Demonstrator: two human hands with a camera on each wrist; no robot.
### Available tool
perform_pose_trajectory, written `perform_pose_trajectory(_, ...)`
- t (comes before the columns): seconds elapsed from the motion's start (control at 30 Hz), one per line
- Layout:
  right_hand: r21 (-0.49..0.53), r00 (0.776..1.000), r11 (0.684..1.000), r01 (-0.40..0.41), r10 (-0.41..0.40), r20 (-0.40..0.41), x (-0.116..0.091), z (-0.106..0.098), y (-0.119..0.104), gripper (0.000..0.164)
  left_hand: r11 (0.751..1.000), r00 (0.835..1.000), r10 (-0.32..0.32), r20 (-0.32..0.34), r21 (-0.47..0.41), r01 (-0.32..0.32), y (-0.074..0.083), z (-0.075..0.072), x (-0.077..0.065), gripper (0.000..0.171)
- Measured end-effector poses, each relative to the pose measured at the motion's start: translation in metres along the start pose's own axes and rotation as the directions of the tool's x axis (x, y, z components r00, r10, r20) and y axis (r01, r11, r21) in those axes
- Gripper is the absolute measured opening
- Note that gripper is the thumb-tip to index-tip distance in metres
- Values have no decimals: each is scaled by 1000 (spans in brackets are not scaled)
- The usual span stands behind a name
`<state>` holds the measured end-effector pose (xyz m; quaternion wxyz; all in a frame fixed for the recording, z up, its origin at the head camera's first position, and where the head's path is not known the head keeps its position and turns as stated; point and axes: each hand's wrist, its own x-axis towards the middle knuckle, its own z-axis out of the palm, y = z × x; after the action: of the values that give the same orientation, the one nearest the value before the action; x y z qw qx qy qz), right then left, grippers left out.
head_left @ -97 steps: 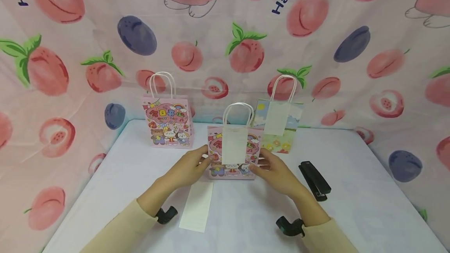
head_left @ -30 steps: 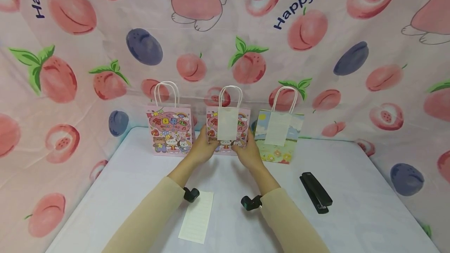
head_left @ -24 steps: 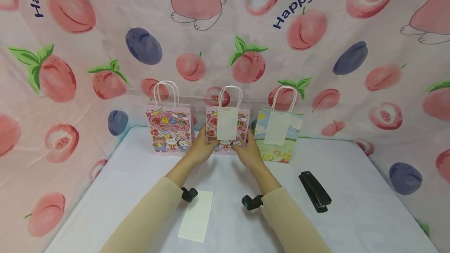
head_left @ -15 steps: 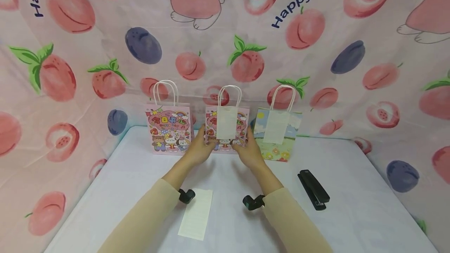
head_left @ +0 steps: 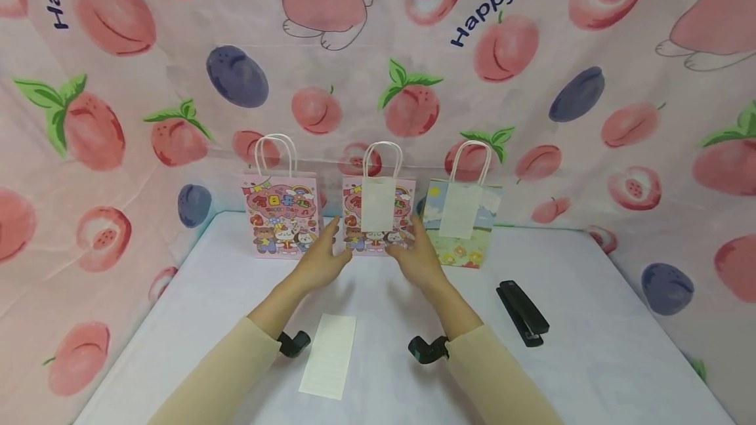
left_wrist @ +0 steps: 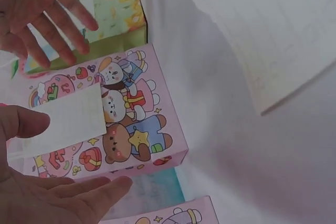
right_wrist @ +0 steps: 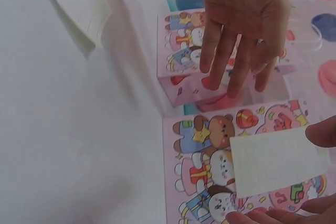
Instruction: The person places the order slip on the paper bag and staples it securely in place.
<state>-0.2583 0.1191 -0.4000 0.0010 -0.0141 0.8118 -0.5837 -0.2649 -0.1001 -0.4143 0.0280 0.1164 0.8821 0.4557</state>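
A pink cartoon-printed paper gift bag (head_left: 378, 243) stands upright between two others, a blank off-white paper strip (head_left: 378, 205) hanging down its front below the white handles. My left hand (head_left: 319, 261) is at its left side, fingers spread and apart from it in the head view. On its right side is my right hand (head_left: 419, 261), fingers extended close along the edge. The left wrist view shows the bag's front (left_wrist: 126, 114) between both hands. In the right wrist view, the strip (right_wrist: 278, 161) lies near my right thumb (right_wrist: 323, 132).
Left stands another pink bag (head_left: 280, 215) without a strip on its front; right, a landscape-printed bag (head_left: 461, 251) bears a strip (head_left: 461, 212). A loose paper strip (head_left: 329, 356) lies nearer on the white table (head_left: 378, 372), with a black stapler (head_left: 522, 313) at right. Behind hangs a fruit-patterned cloth (head_left: 354, 71).
Both hands have carried the middle pink bag back into line with the other two. Since half a second ago, my left hand has let go and drawn away left; my right hand's fingers have loosened.
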Motion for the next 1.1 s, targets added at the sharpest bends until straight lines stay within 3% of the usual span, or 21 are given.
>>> perform_pose_trajectory(0.2,38,997,997,61,-63,37,-7,12,-13,83,999,999,32,8,35,-32,-8,-11,-21,79)
perform_pose_trajectory(0.47,-48,988,997,59,-51,143,-10,30,-25,78,997,999,43,1,57,-43,-22,-35,-46,73)
perform_pose_trajectory(0.7,-85,940,989,123,-89,329,-3,46,-26,81,996,999,-9,-50,93,14,-46,-62,-61,70)
perform_pose_trajectory(0.9,-82,909,988,130,-86,407,7,61,-26,86,996,995,-10,-103,91,19,-65,-85,-65,69)
perform_pose_trajectory(1.1,-109,908,985,133,-77,411,15,76,-30,91,994,982,-64,-176,72,77,-74,-104,-61,69)
